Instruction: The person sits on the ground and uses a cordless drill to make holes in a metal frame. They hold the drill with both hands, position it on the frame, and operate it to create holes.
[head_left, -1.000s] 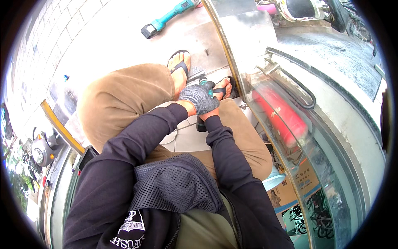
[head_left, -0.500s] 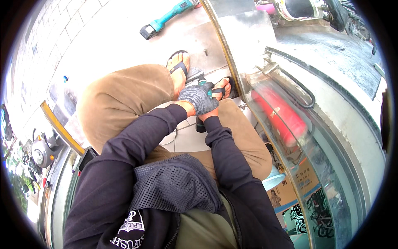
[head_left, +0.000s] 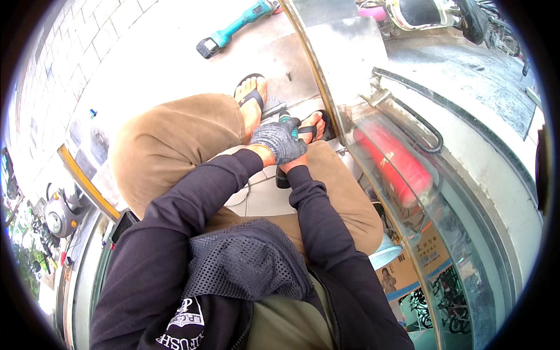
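My left hand (head_left: 274,139), in a grey knit glove, is closed over the top of a black-and-teal power drill (head_left: 288,125). Beneath it my right hand (head_left: 294,161), mostly hidden by the glove, grips the same drill, whose dark base shows below. The drill's nose points away from me toward a metal strip (head_left: 274,107) at the floor, between my sandalled feet (head_left: 252,93); whether it touches the strip I cannot tell.
A teal cordless tool (head_left: 233,30) lies ahead on the floor, with a small bolt (head_left: 288,75) nearer. A glass door (head_left: 440,245) is on my right, showing a red extinguisher (head_left: 392,163). A yellow-edged frame (head_left: 87,181) and a scooter (head_left: 55,216) are at left.
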`<action>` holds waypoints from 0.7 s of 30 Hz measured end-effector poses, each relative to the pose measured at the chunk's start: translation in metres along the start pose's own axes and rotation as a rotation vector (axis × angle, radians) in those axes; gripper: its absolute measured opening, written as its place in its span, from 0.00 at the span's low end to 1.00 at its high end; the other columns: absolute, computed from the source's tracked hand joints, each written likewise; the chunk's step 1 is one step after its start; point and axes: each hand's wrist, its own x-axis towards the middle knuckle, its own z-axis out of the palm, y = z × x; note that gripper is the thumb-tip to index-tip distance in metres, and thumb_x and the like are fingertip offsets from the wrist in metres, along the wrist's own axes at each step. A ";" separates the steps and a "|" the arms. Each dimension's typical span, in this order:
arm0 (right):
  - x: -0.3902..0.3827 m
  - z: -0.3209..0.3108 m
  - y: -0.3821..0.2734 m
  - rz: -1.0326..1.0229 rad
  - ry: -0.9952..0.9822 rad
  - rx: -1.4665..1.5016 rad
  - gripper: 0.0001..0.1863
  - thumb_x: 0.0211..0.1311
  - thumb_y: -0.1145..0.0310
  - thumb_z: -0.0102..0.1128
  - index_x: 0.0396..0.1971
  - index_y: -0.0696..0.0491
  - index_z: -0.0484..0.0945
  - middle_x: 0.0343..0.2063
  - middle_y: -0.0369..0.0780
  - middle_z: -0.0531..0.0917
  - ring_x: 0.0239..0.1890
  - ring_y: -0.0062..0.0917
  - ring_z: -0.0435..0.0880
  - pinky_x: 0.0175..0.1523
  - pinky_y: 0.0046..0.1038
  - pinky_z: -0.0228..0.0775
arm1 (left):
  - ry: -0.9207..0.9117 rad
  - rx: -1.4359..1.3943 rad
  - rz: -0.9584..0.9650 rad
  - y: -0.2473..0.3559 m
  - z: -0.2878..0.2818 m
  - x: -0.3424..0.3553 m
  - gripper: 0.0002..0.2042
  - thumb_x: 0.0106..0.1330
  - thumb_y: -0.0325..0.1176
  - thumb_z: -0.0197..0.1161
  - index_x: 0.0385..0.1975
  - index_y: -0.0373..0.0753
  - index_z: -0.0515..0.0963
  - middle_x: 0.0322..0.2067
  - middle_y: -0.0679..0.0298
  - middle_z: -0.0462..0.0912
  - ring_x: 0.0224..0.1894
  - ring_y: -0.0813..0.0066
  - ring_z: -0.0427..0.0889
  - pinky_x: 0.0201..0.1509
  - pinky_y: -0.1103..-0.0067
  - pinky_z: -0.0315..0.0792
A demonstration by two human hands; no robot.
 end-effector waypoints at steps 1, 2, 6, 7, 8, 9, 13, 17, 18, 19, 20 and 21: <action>-0.002 0.000 -0.002 0.002 -0.002 -0.008 0.24 0.68 0.57 0.72 0.59 0.53 0.84 0.54 0.48 0.91 0.58 0.42 0.89 0.63 0.42 0.80 | -0.003 -0.001 -0.014 0.000 0.000 -0.001 0.33 0.69 0.57 0.59 0.67 0.40 0.80 0.58 0.39 0.86 0.59 0.39 0.88 0.66 0.57 0.79; -0.004 -0.001 -0.003 0.004 -0.002 -0.017 0.24 0.68 0.57 0.72 0.59 0.53 0.84 0.54 0.48 0.91 0.58 0.42 0.89 0.63 0.42 0.80 | -0.007 -0.001 -0.024 0.001 0.001 -0.001 0.33 0.70 0.57 0.59 0.67 0.41 0.80 0.58 0.39 0.86 0.59 0.39 0.87 0.66 0.57 0.79; -0.004 -0.003 -0.006 0.005 -0.010 -0.007 0.25 0.68 0.56 0.72 0.60 0.53 0.83 0.54 0.48 0.90 0.58 0.43 0.89 0.63 0.42 0.80 | -0.031 0.006 -0.012 0.001 -0.001 -0.001 0.32 0.70 0.57 0.59 0.67 0.41 0.80 0.58 0.39 0.86 0.59 0.39 0.87 0.66 0.57 0.79; -0.002 -0.001 -0.002 0.015 -0.016 -0.025 0.25 0.68 0.56 0.73 0.60 0.53 0.83 0.54 0.48 0.90 0.58 0.43 0.89 0.63 0.42 0.80 | -0.010 -0.011 0.003 -0.004 0.004 0.004 0.32 0.70 0.57 0.60 0.66 0.41 0.80 0.58 0.39 0.86 0.58 0.39 0.88 0.65 0.56 0.79; -0.001 -0.001 -0.003 0.006 -0.017 -0.012 0.25 0.68 0.56 0.73 0.60 0.53 0.83 0.55 0.48 0.90 0.58 0.43 0.89 0.63 0.42 0.80 | -0.011 -0.011 -0.006 -0.003 0.003 0.003 0.32 0.69 0.57 0.60 0.66 0.40 0.80 0.57 0.39 0.86 0.57 0.39 0.88 0.65 0.56 0.79; -0.001 -0.002 -0.004 -0.002 -0.018 0.001 0.25 0.68 0.56 0.72 0.60 0.53 0.83 0.55 0.48 0.90 0.59 0.42 0.89 0.63 0.42 0.80 | -0.012 -0.012 -0.016 -0.002 0.003 0.003 0.32 0.69 0.57 0.60 0.66 0.40 0.81 0.57 0.39 0.87 0.57 0.39 0.88 0.64 0.56 0.79; -0.002 0.004 0.008 -0.015 -0.023 -0.039 0.25 0.70 0.57 0.71 0.61 0.54 0.83 0.56 0.48 0.90 0.60 0.41 0.88 0.65 0.41 0.79 | -0.040 -0.023 -0.017 0.003 -0.001 0.001 0.32 0.69 0.57 0.60 0.66 0.40 0.81 0.55 0.38 0.87 0.56 0.39 0.88 0.64 0.56 0.79; 0.000 -0.004 -0.008 0.014 -0.070 -0.034 0.25 0.71 0.56 0.71 0.62 0.54 0.83 0.57 0.47 0.90 0.62 0.40 0.88 0.67 0.40 0.78 | -0.021 -0.028 -0.023 -0.002 0.000 0.000 0.33 0.69 0.58 0.60 0.66 0.41 0.80 0.55 0.38 0.87 0.57 0.39 0.88 0.64 0.57 0.79; 0.000 -0.003 -0.007 0.016 -0.073 -0.053 0.26 0.70 0.56 0.72 0.62 0.54 0.82 0.57 0.47 0.90 0.63 0.40 0.87 0.67 0.40 0.78 | -0.033 -0.024 -0.030 -0.001 -0.002 0.000 0.33 0.68 0.58 0.60 0.66 0.41 0.80 0.56 0.38 0.87 0.57 0.39 0.88 0.64 0.57 0.79; 0.001 -0.001 -0.005 0.018 -0.077 -0.073 0.26 0.70 0.56 0.72 0.62 0.54 0.82 0.58 0.46 0.89 0.63 0.39 0.87 0.68 0.40 0.78 | -0.044 -0.020 -0.037 0.001 -0.004 -0.001 0.33 0.68 0.58 0.60 0.66 0.41 0.80 0.56 0.38 0.87 0.57 0.39 0.88 0.65 0.57 0.79; 0.003 0.005 0.004 -0.010 -0.014 -0.035 0.25 0.68 0.55 0.73 0.60 0.54 0.83 0.54 0.48 0.90 0.60 0.42 0.88 0.65 0.41 0.79 | -0.045 -0.021 -0.031 0.004 -0.006 0.000 0.33 0.68 0.58 0.60 0.66 0.40 0.81 0.57 0.38 0.87 0.57 0.39 0.88 0.65 0.57 0.79; 0.003 0.015 0.017 -0.034 0.045 0.003 0.24 0.67 0.55 0.73 0.57 0.53 0.85 0.51 0.50 0.91 0.57 0.45 0.89 0.62 0.43 0.80 | -0.052 -0.025 -0.029 0.008 -0.005 0.000 0.33 0.68 0.58 0.60 0.66 0.40 0.81 0.57 0.38 0.87 0.58 0.39 0.88 0.65 0.57 0.79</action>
